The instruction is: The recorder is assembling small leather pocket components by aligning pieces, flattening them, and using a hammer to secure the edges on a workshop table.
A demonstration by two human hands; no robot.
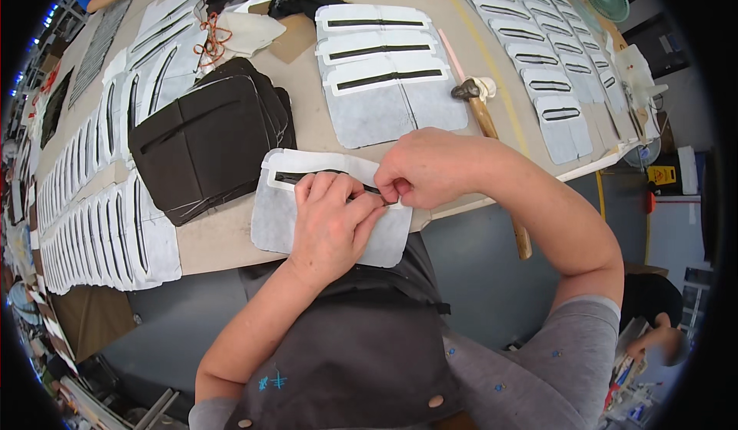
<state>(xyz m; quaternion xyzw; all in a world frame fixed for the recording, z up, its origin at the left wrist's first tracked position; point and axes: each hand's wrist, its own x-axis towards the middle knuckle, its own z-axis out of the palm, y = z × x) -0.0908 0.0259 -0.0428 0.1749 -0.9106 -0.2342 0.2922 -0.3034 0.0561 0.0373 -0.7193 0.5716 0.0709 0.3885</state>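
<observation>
Head view: the white panel (pixel 277 230) I'm working on lies at the near edge of the table (pixel 211 249), its lower right corner jutting past the edge above my dark apron (pixel 346 353). It sits beneath both my hands, with a dark strip (pixel 292 177) set in a white frame along its far side. My left hand (pixel 332 219) rests across the panel's middle, fingers loosely bent; I can't tell whether its thumb and forefinger grip anything. My right hand (pixel 427 170) comes over the panel's right side, thumb and forefinger closed in a tight pinch on it at the strip's right end, though the exact layer is hidden.

Just left of the panel is a pile of dark pieces (pixel 204 142). Beyond my hands, three overlapping white panels (pixel 369 115) lie flat, with a hammer (pixel 483 115) to their right. Farther out, rows of similar pieces spread on the left (pixel 96 230) and right (pixel 538 57).
</observation>
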